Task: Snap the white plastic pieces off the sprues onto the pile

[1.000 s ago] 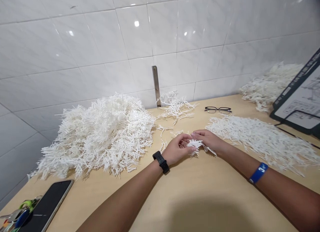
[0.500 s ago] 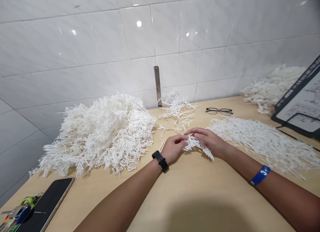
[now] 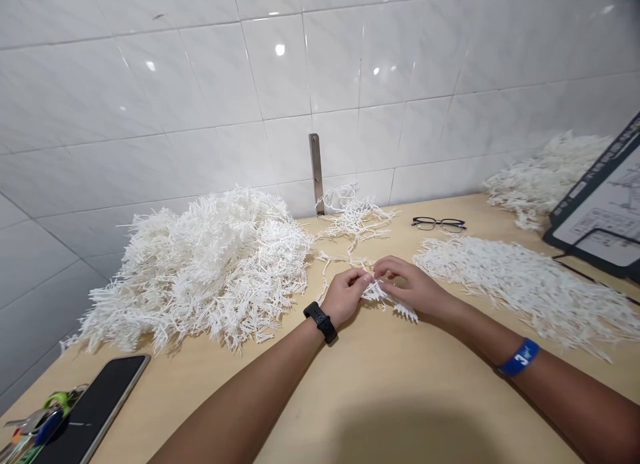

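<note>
A small white branched plastic piece (image 3: 375,291) is held between my two hands, low over the table. My left hand (image 3: 345,294), with a black watch on its wrist, is closed on it between thumb and fingers. Fingertips of my right hand (image 3: 406,285) pinch at the same piece's upper end; a blue band circles that forearm. A feathery white strip (image 3: 406,313) shows below my right palm; whether it joins the held piece I cannot tell. Beyond the hands lie loose white branched scraps (image 3: 357,217) near the wall.
A tall heap of white branched pieces (image 3: 215,271) stands left, a flat spread of them (image 3: 525,287) right. Another pile (image 3: 550,167) is behind a dark-framed board (image 3: 600,211). Eyeglasses (image 3: 439,224), a phone (image 3: 95,411) and keys (image 3: 43,421) lie on the wooden table (image 3: 310,404).
My right hand has drawn slightly left, its fingers now bent to a pinch at the piece. The feathery strip beneath it has shifted left. My left hand stays nearly in place.
</note>
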`<state>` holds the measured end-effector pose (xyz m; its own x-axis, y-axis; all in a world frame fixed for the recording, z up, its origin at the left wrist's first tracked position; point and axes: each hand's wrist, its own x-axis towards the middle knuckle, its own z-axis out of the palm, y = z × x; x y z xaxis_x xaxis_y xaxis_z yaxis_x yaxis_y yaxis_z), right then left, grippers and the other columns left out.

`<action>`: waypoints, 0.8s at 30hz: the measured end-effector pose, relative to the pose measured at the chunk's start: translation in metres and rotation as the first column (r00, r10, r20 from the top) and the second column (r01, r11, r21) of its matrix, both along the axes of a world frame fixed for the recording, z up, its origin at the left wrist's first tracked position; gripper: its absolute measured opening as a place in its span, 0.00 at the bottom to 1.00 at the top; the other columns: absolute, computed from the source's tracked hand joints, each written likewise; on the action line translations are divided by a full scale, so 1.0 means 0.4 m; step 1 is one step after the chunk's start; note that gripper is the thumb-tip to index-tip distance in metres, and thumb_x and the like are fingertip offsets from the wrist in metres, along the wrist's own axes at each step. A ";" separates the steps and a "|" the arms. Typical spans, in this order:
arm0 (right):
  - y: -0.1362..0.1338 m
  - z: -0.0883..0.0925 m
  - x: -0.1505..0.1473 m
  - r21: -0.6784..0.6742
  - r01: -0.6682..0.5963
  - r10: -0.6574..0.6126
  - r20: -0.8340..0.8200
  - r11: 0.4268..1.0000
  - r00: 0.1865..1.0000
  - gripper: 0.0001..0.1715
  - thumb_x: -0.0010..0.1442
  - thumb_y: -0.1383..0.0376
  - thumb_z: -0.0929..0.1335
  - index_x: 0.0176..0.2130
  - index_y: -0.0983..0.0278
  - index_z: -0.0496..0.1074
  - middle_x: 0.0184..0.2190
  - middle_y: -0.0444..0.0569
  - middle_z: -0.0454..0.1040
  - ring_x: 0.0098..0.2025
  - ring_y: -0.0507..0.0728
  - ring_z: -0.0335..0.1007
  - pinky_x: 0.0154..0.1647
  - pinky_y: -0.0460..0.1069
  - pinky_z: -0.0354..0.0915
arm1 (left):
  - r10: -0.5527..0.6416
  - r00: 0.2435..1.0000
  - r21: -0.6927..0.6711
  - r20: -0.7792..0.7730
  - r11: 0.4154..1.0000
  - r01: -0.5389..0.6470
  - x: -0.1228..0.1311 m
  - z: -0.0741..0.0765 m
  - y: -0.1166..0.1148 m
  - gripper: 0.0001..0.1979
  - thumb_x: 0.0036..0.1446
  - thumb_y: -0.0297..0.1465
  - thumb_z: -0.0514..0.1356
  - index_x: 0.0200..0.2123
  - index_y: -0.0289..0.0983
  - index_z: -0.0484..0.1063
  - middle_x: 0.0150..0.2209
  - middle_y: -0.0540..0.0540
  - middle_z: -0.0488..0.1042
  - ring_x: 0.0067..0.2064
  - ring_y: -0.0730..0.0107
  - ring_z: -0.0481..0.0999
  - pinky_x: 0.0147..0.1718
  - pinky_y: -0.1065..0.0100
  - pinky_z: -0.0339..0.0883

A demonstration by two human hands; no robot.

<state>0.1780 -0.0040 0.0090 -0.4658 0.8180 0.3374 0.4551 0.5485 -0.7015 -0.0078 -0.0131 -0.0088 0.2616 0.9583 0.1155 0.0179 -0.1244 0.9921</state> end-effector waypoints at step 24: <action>-0.002 -0.009 0.011 -0.234 0.127 -0.168 -0.162 0.964 0.972 0.25 0.61 0.47 0.64 0.26 0.64 0.69 0.23 0.48 0.72 0.28 0.55 0.66 0.32 0.49 0.59 | 0.235 0.930 -0.164 0.282 0.967 -0.195 -0.003 0.017 -0.001 0.14 0.56 0.39 0.59 0.42 0.37 0.74 0.42 0.43 0.72 0.34 0.73 0.70 0.26 0.74 0.63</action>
